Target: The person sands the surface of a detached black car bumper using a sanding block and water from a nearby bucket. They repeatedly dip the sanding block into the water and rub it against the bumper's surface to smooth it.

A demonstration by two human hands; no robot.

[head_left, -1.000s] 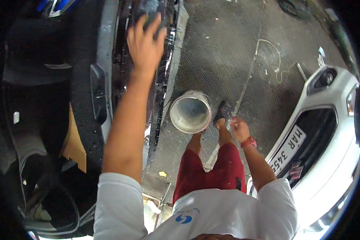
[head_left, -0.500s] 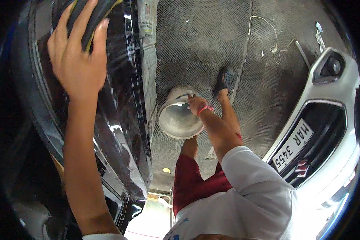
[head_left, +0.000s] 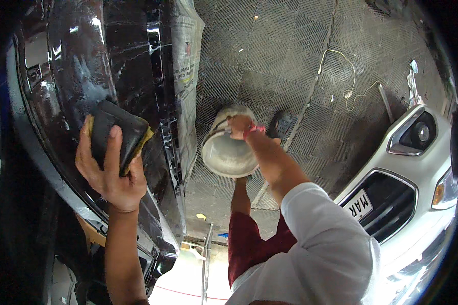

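Observation:
My left hand (head_left: pixel 119 188) is closed round a black sanding block (head_left: pixel 109 129) with yellow sheet edges along its sides. The block lies against the dark, glossy car body (head_left: pixel 74 56), wet and streaked with a whitish film just beyond it. Its underside is hidden. At the centre, my right hand (head_left: pixel 239 126), a red band at its wrist, grips the rim or handle of a worn grey bucket (head_left: pixel 226 155); which of the two is hard to tell. The bucket is tilted with its mouth toward me, and its pale inside shows.
Newspaper masking (head_left: pixel 185 66) hangs along the car's edge. A white car's front (head_left: pixel 427 168) stands at right. On the textured floor (head_left: pixel 259 61) lie a thin pale cord (head_left: pixel 354 68) and crumpled scraps (head_left: pixel 413 84). My sandalled foot (head_left: pixel 282 124) is beside the bucket.
My left hand has drawn the sanding block back toward me and slightly right along the car body. My right hand has shifted slightly left, still at the bucket.

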